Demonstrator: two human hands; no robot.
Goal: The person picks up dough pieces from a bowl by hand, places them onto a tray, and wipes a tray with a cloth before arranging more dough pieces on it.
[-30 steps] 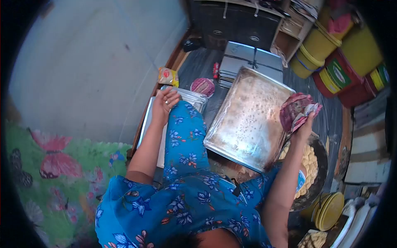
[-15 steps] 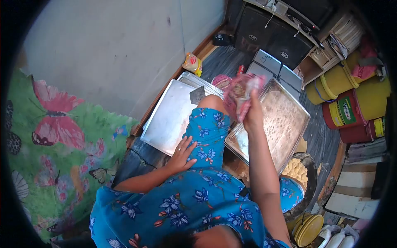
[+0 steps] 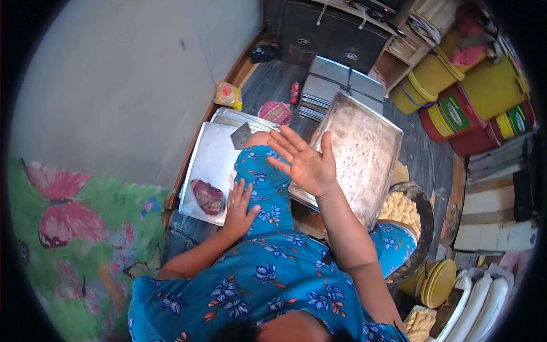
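Cloth (image 3: pixel 208 196) on the tray (image 3: pixel 213 151).
My right hand (image 3: pixel 305 165) spreads wide, empty, right of the tray; my left hand (image 3: pixel 239 206) rests flat, empty, beside it.

1. The right hand (image 3: pixel 305 165) is held up with fingers spread and palm bare, over the near edge of a big speckled tray (image 3: pixel 364 142).
2. The left hand (image 3: pixel 242 205) is laid flat on a knee (image 3: pixel 268 171) covered in blue flowered fabric.
3. A reddish rag (image 3: pixel 208 196) is seen lying on a plain tray (image 3: pixel 213 154), just beside the left hand.
4. A dark bowl (image 3: pixel 431 223) of pale dough pieces (image 3: pixel 401 208) is set to the right of the speckled tray.
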